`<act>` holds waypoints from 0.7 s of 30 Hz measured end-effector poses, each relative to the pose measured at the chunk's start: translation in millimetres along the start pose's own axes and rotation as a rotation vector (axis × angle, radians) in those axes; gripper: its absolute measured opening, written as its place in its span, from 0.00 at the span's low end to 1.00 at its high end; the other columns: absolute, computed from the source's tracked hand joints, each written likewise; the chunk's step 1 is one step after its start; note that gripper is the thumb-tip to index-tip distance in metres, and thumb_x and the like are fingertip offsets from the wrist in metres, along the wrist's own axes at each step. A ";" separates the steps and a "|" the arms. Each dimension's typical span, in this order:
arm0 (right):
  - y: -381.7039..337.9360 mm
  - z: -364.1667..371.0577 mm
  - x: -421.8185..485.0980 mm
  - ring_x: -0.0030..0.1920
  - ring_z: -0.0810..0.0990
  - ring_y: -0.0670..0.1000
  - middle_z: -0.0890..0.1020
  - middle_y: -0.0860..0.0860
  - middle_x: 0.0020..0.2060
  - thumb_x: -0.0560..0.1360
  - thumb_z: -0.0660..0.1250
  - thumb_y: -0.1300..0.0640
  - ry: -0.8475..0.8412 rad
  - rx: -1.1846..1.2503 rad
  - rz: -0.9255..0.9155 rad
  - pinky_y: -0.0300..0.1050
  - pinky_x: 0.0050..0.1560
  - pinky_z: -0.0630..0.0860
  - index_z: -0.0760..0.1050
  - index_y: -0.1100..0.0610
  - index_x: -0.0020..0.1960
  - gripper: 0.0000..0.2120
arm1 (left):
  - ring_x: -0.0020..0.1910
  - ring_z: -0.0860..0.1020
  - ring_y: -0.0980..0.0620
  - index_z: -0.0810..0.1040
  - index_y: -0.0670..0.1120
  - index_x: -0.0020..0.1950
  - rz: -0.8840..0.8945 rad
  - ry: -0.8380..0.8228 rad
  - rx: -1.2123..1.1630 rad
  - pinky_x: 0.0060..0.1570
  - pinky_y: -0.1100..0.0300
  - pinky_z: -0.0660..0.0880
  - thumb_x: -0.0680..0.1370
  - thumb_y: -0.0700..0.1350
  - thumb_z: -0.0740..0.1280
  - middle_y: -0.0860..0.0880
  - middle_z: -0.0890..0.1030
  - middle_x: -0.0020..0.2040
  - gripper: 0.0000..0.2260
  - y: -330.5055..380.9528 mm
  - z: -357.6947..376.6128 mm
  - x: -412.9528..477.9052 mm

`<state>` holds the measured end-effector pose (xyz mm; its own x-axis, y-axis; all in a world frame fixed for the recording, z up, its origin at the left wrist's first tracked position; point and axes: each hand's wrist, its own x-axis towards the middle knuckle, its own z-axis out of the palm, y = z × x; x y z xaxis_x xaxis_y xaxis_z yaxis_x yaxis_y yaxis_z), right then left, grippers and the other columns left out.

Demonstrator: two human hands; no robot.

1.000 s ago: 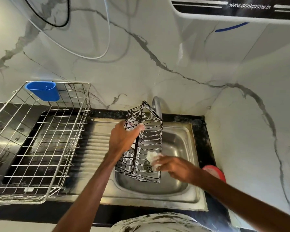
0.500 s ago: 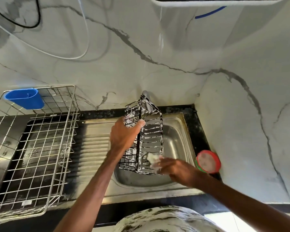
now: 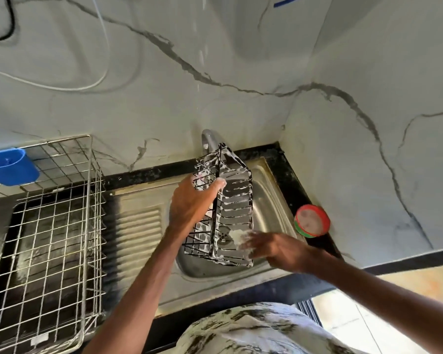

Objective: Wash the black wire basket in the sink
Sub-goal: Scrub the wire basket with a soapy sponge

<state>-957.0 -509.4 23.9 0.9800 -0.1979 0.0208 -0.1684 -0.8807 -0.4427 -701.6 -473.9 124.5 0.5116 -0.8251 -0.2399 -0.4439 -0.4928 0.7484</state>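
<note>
L hand [image 3: 192,200] grip clamps black wire basket [image 3: 224,210] rim; long axis 12–6 over sink [image 3: 271,200]. R hand [image 3: 271,247] at 5 o'clock, sudsy scrubber [image 3: 237,236] loosely held on the wires.

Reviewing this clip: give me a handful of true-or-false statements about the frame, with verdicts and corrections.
1. The left hand grips the black wire basket over the sink. True.
2. The basket lies flat in the dish rack. False: it is held tilted above the sink bowl.
3. The right hand presses a foamy scrubber against the basket. True.
4. The blue cup sits in the sink. False: it hangs on the rack's rim.
5. A round red-rimmed tub stands right of the sink. True.
</note>
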 end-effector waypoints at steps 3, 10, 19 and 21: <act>2.9 -0.7 8.5 0.74 0.68 0.43 0.79 0.47 0.68 0.74 0.60 0.65 -0.107 0.094 0.070 0.51 0.80 0.57 0.84 0.54 0.58 0.19 | 0.72 0.74 0.43 0.67 0.48 0.79 -0.029 -0.053 0.023 0.71 0.43 0.72 0.62 0.82 0.61 0.45 0.71 0.77 0.54 -5.2 0.0 -3.4; 19.0 -28.3 57.8 0.68 0.76 0.44 0.81 0.46 0.64 0.73 0.63 0.73 -0.109 0.015 0.139 0.45 0.67 0.76 0.84 0.52 0.57 0.23 | 0.55 0.83 0.46 0.80 0.51 0.58 0.009 -0.047 -0.001 0.62 0.37 0.76 0.60 0.86 0.57 0.51 0.85 0.57 0.46 -23.4 1.2 -1.9; 42.2 -55.6 99.0 0.61 0.82 0.61 0.84 0.57 0.59 0.64 0.77 0.71 -0.047 -0.593 0.095 0.60 0.61 0.79 0.85 0.59 0.54 0.19 | 0.41 0.83 0.56 0.81 0.53 0.42 0.085 0.008 0.023 0.54 0.43 0.81 0.64 0.86 0.54 0.60 0.83 0.38 0.38 -49.4 9.7 -1.3; 28.1 -42.6 101.1 0.70 0.74 0.61 0.76 0.58 0.70 0.72 0.69 0.69 -0.098 -0.603 0.220 0.60 0.69 0.72 0.78 0.59 0.67 0.23 | 0.44 0.83 0.56 0.80 0.54 0.45 0.059 0.034 0.020 0.56 0.43 0.80 0.63 0.86 0.55 0.61 0.83 0.42 0.38 -40.6 6.2 -7.3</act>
<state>-867.2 -572.5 51.8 0.9161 -0.3863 -0.1077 -0.3684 -0.9167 0.1545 -691.9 -449.6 92.0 0.5091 -0.8429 -0.1743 -0.4883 -0.4496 0.7480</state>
